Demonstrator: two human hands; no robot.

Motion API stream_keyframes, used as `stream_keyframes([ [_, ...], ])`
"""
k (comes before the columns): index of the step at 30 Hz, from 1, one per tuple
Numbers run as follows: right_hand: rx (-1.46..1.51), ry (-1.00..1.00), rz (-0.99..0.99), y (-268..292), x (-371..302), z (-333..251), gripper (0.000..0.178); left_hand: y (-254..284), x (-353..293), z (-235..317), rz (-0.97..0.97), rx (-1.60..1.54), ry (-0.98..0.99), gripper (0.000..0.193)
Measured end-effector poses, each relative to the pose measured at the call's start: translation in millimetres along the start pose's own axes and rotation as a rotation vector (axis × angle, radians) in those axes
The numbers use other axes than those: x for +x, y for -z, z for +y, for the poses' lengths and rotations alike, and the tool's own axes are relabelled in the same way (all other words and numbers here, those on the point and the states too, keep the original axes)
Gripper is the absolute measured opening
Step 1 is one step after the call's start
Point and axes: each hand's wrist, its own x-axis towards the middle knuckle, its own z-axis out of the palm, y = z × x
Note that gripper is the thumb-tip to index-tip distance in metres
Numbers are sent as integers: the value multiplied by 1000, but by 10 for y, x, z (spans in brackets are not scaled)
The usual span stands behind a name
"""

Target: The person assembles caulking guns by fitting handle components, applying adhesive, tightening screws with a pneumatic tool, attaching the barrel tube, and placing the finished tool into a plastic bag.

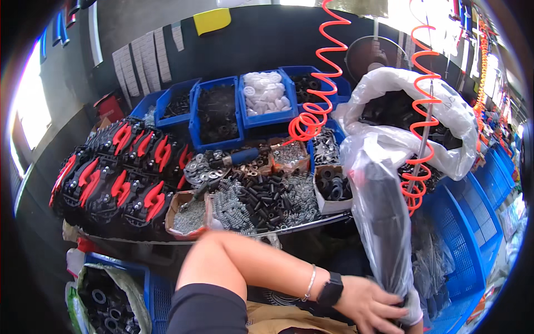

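Observation:
My left arm reaches across to the right, with a dark watch and a bracelet at the wrist. At the lower end of a long clear plastic bag (384, 217), my left hand (370, 305) has its fingers apart, slightly blurred, against a small dark part. The bag stands tilted and has long black pieces inside. Close beside, my right hand (413, 312), with a white covering on it, meets the bag's lower end. Most of its fingers are hidden, so its grip does not show.
Black-and-red assemblies (119, 186) crowd the bench's left. Springs, black pins (267, 200) and washers lie mid-bench before blue bins (217, 114). Coiled red air hoses (425, 100) hang down. A white sack (467, 125) of black parts stands right, above blue crates (456, 245).

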Motion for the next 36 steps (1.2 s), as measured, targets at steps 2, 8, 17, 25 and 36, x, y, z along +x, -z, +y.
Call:
stream_keyframes([
  [2, 68, 44, -357, 168, 187, 96, 80, 75, -170, -228, 131, 322, 223, 39],
  [8, 291, 289, -1220, 331, 714, 356, 67, 244, -640, -947, 796, 284, 1144, 25],
  [17, 1001, 545, -727, -898, 667, -224, 55, 56, -360, 837, 624, -1469, 1501, 9],
  [25, -277, 536, -443, -555, 918, 305, 53, 704, -386, 69, 1018, -941, 1430, 65],
  [36, -1499, 462, 1031, 616, -727, 125, 44, -756, 332, 491, -201, -1375, 781, 44],
])
